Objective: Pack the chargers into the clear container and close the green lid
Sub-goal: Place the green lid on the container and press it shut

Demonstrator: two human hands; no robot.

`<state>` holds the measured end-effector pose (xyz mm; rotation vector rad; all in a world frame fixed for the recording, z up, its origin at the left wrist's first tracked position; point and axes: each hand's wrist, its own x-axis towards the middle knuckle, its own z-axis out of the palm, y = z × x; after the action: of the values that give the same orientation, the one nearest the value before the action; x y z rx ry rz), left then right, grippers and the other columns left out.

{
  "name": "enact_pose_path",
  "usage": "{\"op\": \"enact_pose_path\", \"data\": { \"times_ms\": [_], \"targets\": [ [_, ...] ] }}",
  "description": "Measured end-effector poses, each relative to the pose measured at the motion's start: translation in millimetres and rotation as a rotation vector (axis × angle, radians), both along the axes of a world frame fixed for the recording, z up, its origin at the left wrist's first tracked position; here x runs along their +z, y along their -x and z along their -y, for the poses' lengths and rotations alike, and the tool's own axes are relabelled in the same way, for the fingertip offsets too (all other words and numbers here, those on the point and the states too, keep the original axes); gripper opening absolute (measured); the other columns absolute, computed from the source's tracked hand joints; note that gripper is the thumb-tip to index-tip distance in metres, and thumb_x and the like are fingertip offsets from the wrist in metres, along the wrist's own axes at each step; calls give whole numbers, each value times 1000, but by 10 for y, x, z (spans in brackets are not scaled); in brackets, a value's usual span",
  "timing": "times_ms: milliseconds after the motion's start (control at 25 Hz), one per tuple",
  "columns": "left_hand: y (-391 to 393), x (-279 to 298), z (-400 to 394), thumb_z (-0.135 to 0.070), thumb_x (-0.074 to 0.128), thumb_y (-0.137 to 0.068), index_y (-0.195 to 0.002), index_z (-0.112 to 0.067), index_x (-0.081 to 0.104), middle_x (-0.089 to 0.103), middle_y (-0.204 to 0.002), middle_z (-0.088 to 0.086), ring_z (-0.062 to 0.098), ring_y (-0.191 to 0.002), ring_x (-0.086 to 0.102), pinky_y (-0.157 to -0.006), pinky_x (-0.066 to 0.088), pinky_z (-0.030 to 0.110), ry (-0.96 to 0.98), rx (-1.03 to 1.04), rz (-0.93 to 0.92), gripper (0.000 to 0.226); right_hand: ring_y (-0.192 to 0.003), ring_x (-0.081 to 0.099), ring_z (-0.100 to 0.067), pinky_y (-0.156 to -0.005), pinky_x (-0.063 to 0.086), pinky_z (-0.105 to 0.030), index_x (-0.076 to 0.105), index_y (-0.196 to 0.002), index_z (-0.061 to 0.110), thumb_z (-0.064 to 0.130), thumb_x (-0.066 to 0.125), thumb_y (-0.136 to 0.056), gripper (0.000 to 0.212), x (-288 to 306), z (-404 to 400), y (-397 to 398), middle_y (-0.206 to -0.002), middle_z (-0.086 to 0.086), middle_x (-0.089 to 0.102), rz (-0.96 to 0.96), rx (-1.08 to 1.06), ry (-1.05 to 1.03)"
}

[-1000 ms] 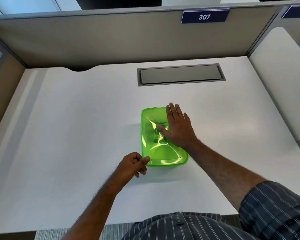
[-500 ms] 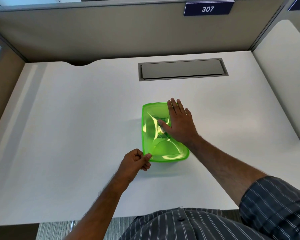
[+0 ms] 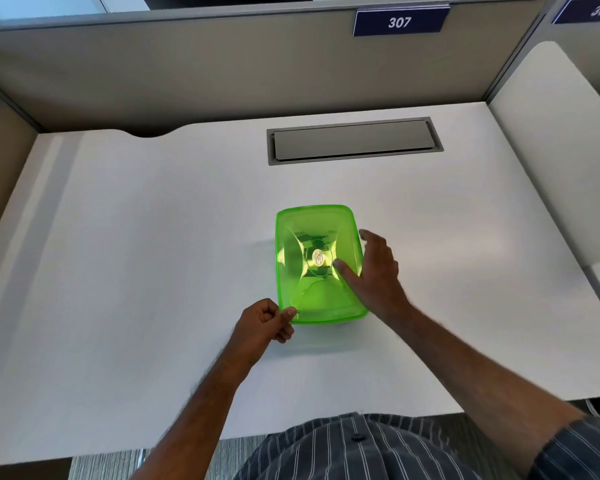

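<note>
The translucent green lid (image 3: 314, 289) sits on top of the clear container in the middle of the white desk. Dark shapes of the chargers show faintly through the lid near its centre; the container's walls are mostly hidden beneath it. My left hand (image 3: 264, 325) pinches the lid's near left corner between thumb and curled fingers. My right hand (image 3: 373, 271) is at the lid's right edge, fingers spread, with the thumb resting on the lid and the other fingers lifted off to the right.
A grey cable hatch (image 3: 354, 141) is set into the desk (image 3: 136, 254) behind the container. Beige partition walls (image 3: 222, 71) close off the back and sides, with a sign reading 307 (image 3: 399, 21). A white side panel (image 3: 551, 150) stands at the right.
My right hand has slid off the top of the lid to its right edge, uncovering the lid's centre. The left hand keeps its pinch on the near left corner.
</note>
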<state>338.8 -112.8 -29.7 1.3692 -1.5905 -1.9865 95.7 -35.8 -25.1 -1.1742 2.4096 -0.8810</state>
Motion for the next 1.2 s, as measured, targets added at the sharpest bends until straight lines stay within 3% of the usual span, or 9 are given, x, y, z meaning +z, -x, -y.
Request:
{"op": "enact_pose_path", "data": {
  "times_ms": [80, 160, 240, 360, 440, 600, 800, 1000, 1200],
  "targets": [
    [-6, -10, 13, -24, 76, -90, -80, -1, 56, 74, -71, 20, 24, -61, 65, -61, 55, 31, 21, -23, 16, 32, -113, 53, -23, -95, 45, -47, 44, -130, 22, 69, 62, -79, 72, -39, -213, -21, -125, 1, 51, 119, -37, -43],
    [-17, -21, 30, -26, 76, -90, -78, -4, 56, 73, -70, 17, 21, -60, 64, -61, 54, 31, 45, -40, 36, 32, -90, 56, -18, -79, 49, -40, 50, -104, 22, 81, 56, -74, 66, -32, -412, -26, -99, 5, 54, 270, -67, -88],
    [-27, -27, 36, -28, 75, -91, -75, -6, 57, 71, -67, 14, 20, -59, 61, -62, 53, 31, 62, -58, 57, 32, -65, 49, -13, -64, 42, -35, 49, -83, 16, 84, 53, -76, 69, 23, -585, -54, -74, 4, 54, 420, -40, -165],
    [-35, -22, 17, -33, 73, -92, -70, -9, 59, 69, -62, 10, 21, -59, 58, -64, 50, 32, 67, -84, 77, 35, -51, 51, -16, -59, 40, -33, 57, -72, 6, 80, 54, -80, 74, 50, -731, -79, -56, -11, 61, 576, 22, -201],
    [-35, -23, 11, -34, 73, -92, -68, -11, 59, 68, -60, 9, 22, -59, 57, -65, 50, 33, 64, -85, 72, 36, -49, 54, -21, -59, 42, -36, 59, -71, 0, 74, 62, -79, 74, 32, -752, -99, -50, -13, 59, 692, -2, -141],
    [-35, -3, 4, -35, 73, -92, -68, -12, 59, 69, -62, 8, 21, -58, 57, -65, 50, 32, 80, -91, 84, 37, -48, 53, -23, -61, 44, -36, 54, -73, -10, 55, 70, -85, 68, 21, -745, -132, -50, -1, 55, 810, -63, -63],
    [-24, 39, -7, -33, 72, -92, -70, -8, 59, 69, -63, 10, 19, -56, 54, -61, 49, 25, 77, -89, 77, 36, -46, 49, -22, -64, 49, -40, 57, -71, -1, 35, 70, -92, 43, 70, -742, -167, -46, -3, 48, 884, -118, -20],
    [-18, 41, 3, -31, 72, -93, -68, -9, 58, 69, -63, 10, 17, -54, 54, -60, 49, 23, 81, -90, 81, 36, -46, 43, -20, -74, 61, -52, 57, -73, 0, 29, 70, -92, 37, 58, -767, -214, -49, -5, 40, 971, -165, 33],
    [-26, 44, 11, -32, 73, -92, -70, -7, 59, 69, -66, 12, 18, -55, 53, -60, 49, 24, 61, -97, 66, 36, -48, 42, -18, -77, 61, -55, 54, -71, 2, 23, 68, -94, 34, 91, -775, -242, -50, 1, 41, 1015, -181, 72]
  ]
}}
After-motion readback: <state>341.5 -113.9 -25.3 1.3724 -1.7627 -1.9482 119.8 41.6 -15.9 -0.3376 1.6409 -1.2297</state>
